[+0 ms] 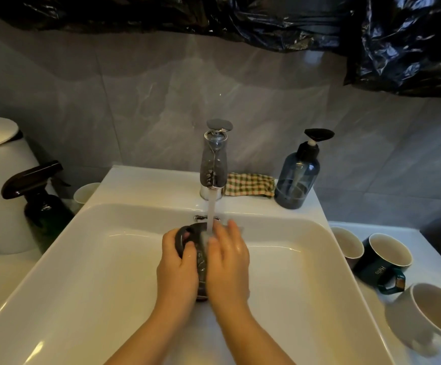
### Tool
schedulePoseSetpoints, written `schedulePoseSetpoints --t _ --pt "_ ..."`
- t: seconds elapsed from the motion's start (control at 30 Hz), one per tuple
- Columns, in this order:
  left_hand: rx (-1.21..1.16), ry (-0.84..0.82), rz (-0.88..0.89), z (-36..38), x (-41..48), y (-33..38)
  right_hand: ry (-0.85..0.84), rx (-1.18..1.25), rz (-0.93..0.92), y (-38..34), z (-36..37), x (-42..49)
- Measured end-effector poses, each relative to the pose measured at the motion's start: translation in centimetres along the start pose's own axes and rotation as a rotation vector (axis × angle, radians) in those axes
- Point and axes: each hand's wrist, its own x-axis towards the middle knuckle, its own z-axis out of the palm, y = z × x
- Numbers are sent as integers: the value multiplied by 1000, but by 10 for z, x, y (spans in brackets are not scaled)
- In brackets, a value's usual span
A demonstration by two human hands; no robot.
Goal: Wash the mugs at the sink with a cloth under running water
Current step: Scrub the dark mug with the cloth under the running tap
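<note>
One dark grey mug [201,264] sits low in the middle of the frame, over the basin of the white sink [82,272], under the water [211,214] running from the chrome tap [213,164]. The left hand [177,264] grips it, fingers curled at its loop handle. The right hand [228,262] lies against its other side with fingers stretched forward and slightly blurred. A checked cloth [249,184] lies on the sink ledge behind the tap, beside a blue pump bottle [297,177] that shows no legible label. At the right edge, three more mugs rest on the white tabletop [424,243]: a pale mug [345,243], a dark green mug [382,262] printed "Hello", and a light grey mug [424,317]. A dark spray bottle [43,204] stands at the left.
</note>
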Motion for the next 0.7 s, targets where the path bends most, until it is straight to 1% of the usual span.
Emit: schedulePoseSetpoints --t 0.03,0.07,0.1,0.13,0.17,0.2,0.23,0.3,0.33,0.37,0.47,0.5,0.53,0.6,0.63,0.67,0.7 --pt "-21 -12 -9 -1 0 1 -15 166 129 -3 -4 7" --pt "-52 -28 -25 0 0 2 -70 349 290 -2 -8 15" --pt "-78 -39 -40 1 0 4 -126 469 427 2 -11 17" --pt "-93 -36 -51 2 0 5 -183 535 464 6 -12 16" --pt "-103 -25 -51 3 0 7 -182 481 434 8 -11 15" --pt "-103 -9 -45 3 1 7 -144 356 326 8 -9 11" --pt "-88 -1 -32 3 1 7 -107 180 163 4 -6 5" --pt "-24 -26 -2 0 3 5 -91 -194 -149 7 -2 -2" --pt "3 -48 6 -2 3 3 -68 -264 -211 6 -3 -2" --pt "29 -76 11 -3 3 2 -55 -278 -213 5 -5 1" --pt "100 -140 20 -4 1 -1 -70 -185 -98 4 -15 15" --pt "106 -146 16 -3 1 -1 -61 -236 -92 6 -17 16" --pt "92 -143 7 -2 3 -2 -71 -366 -136 8 -18 14" --pt "13 -126 -31 -2 5 -1 -133 -636 -365 8 -17 0" --pt "-23 -119 -43 -2 5 -1 -157 -682 -430 8 -16 -5" --pt "-51 -107 -53 -2 6 -1 -145 -668 -442 7 -15 -6" --pt "-84 -91 -63 -2 5 0 -116 -585 -394 5 -14 -4"
